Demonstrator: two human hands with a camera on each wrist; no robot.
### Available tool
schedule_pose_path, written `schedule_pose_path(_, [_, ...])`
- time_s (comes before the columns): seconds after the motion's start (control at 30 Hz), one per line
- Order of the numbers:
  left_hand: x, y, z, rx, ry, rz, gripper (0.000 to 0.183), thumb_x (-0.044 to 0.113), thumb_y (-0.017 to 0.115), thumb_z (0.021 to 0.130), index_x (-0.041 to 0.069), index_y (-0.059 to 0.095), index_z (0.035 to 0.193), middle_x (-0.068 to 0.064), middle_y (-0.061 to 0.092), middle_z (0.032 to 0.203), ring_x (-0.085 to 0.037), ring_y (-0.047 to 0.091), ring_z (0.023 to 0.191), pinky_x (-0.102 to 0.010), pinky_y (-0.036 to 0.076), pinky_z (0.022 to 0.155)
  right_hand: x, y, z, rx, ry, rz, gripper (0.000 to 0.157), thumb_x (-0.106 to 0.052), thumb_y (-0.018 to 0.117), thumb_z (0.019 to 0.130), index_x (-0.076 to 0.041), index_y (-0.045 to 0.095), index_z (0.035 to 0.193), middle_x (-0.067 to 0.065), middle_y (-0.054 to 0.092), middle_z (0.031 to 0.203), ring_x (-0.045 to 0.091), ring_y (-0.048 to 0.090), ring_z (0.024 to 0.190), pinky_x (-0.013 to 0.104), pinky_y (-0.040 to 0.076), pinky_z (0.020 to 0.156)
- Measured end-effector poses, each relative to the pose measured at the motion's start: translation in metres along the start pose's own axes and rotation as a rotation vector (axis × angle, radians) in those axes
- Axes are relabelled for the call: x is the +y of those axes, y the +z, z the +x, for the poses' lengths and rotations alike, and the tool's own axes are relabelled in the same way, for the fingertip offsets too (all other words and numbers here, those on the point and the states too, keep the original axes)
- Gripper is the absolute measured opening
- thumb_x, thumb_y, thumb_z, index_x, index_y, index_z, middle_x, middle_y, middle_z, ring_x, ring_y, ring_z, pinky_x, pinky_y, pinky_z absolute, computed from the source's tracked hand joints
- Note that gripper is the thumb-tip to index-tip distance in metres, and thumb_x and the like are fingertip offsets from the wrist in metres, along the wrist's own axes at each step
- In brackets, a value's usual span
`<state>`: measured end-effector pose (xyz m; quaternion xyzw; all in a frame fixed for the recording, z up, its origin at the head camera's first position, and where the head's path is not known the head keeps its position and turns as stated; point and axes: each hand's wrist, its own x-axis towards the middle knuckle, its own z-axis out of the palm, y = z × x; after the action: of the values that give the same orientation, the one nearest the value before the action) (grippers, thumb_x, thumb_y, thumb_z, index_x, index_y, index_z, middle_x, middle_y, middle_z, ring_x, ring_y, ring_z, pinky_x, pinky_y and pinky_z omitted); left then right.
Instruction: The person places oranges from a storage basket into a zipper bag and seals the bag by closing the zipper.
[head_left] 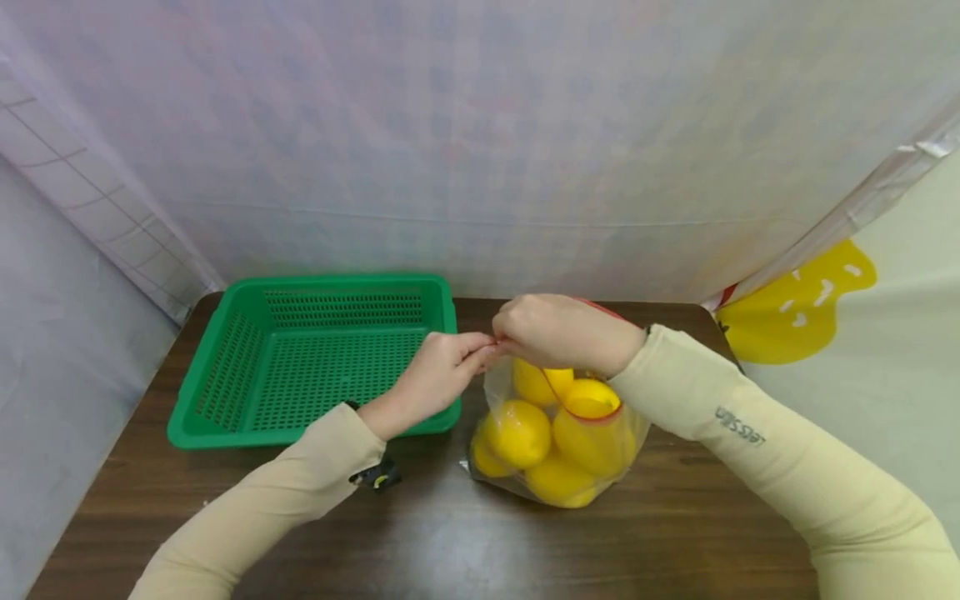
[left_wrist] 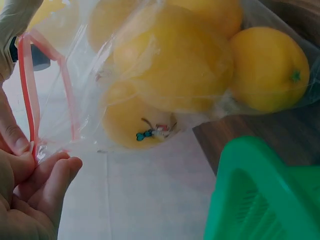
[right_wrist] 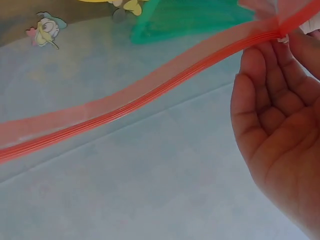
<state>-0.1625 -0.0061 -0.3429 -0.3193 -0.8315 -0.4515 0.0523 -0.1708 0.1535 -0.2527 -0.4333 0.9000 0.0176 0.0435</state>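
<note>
A clear zip bag with a red zip strip holds several round yellow fruits, one showing a green stem end in the left wrist view. Thumb and fingers of my left hand pinch one end of the red strip, at the bag's upper left corner. My right hand pinches the strip at the same end, its fingertips close against the left ones. From there the bag's mouth runs to the right, its two red edges standing apart. Small cartoon prints mark the plastic.
A green plastic basket with slotted sides stands to the left on the dark wooden table. Pale curtains hang behind and at the sides. A yellow shape is on the right-hand cloth.
</note>
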Motion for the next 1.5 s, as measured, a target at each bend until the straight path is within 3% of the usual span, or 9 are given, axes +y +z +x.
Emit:
schedule_pose_path(0.13, [0.001,-0.003,0.001,-0.010,0.049,0.094,0.019,0.018,0.052,0.093,0.011,0.070,0.089,0.001,0.058,0.061,-0.005,0.039,0.046,-0.018,0.038,0.047,-0.001,0.001,-0.001,-0.027,-0.035,-0.097,0.015,-0.017,0.059,0.088,-0.006,0.063,0.078,0.001,0.054,0.068,0.013,0.050,0.061,0.024,0.047,0.059])
schedule_pose_path(0.27, [0.002,-0.006,-0.001,-0.025,0.065,0.123,0.020,0.018,0.052,0.093,0.010,0.070,0.092,0.000,0.067,0.076,-0.004,0.040,0.048,-0.018,0.040,0.049,0.000,0.003,-0.005,-0.030,-0.075,-0.182,0.013,-0.016,0.061,0.087,-0.005,0.063,0.079,0.001,0.055,0.069,0.016,0.053,0.065,0.026,0.048,0.062])
schedule_pose_path(0.53, [-0.001,-0.012,-0.006,-0.007,0.039,0.141,0.019,0.018,0.053,0.092,0.009,0.070,0.090,-0.001,0.066,0.076,-0.006,0.036,0.046,-0.019,0.034,0.045,0.018,0.014,-0.031,-0.020,-0.083,-0.330,0.010,-0.015,0.066,0.082,-0.007,0.064,0.078,0.002,0.059,0.073,0.018,0.055,0.068,0.029,0.049,0.062])
schedule_pose_path(0.73, [-0.002,-0.015,-0.008,-0.013,0.031,0.150,0.019,0.017,0.053,0.092,0.009,0.070,0.092,-0.002,0.067,0.080,-0.006,0.036,0.046,-0.020,0.036,0.046,0.027,0.022,-0.048,0.009,-0.078,-0.345,0.006,-0.009,0.067,0.080,-0.006,0.063,0.077,0.002,0.057,0.072,0.018,0.052,0.067,0.026,0.045,0.057])
schedule_pose_path(0.93, [-0.004,-0.020,-0.013,-0.015,0.002,0.173,0.019,0.018,0.053,0.092,0.009,0.070,0.094,-0.002,0.067,0.079,-0.006,0.033,0.044,-0.020,0.032,0.044,0.036,0.030,-0.066,0.029,-0.075,-0.393,0.006,-0.008,0.069,0.076,-0.005,0.064,0.079,0.003,0.058,0.073,0.019,0.052,0.066,0.027,0.045,0.055])
schedule_pose_path(1.17, [-0.010,-0.026,-0.020,-0.001,-0.035,0.176,0.021,0.019,0.053,0.092,0.008,0.070,0.094,-0.002,0.066,0.076,-0.007,0.035,0.045,-0.021,0.036,0.046,0.054,0.038,-0.099,0.086,-0.020,-0.420,0.010,-0.007,0.072,0.071,-0.007,0.062,0.073,0.001,0.056,0.070,0.019,0.052,0.066,0.028,0.045,0.053])
schedule_pose_path(1.3, [-0.012,-0.029,-0.021,-0.007,-0.042,0.178,0.021,0.019,0.052,0.092,0.008,0.070,0.094,-0.003,0.067,0.079,-0.007,0.037,0.047,-0.022,0.039,0.050,0.070,0.044,-0.118,0.073,0.018,-0.385,0.013,0.001,0.070,0.067,-0.007,0.059,0.070,0.001,0.054,0.069,0.020,0.052,0.065,0.030,0.045,0.054])
schedule_pose_path(1.5, [-0.016,-0.031,-0.020,0.004,-0.048,0.192,0.019,0.016,0.053,0.092,0.007,0.069,0.093,-0.002,0.064,0.074,-0.008,0.038,0.047,-0.023,0.040,0.052,0.089,0.050,-0.138,0.076,0.106,-0.348,0.019,-0.001,0.070,0.068,-0.008,0.053,0.064,-0.001,0.047,0.064,0.023,0.049,0.063,0.034,0.045,0.055])
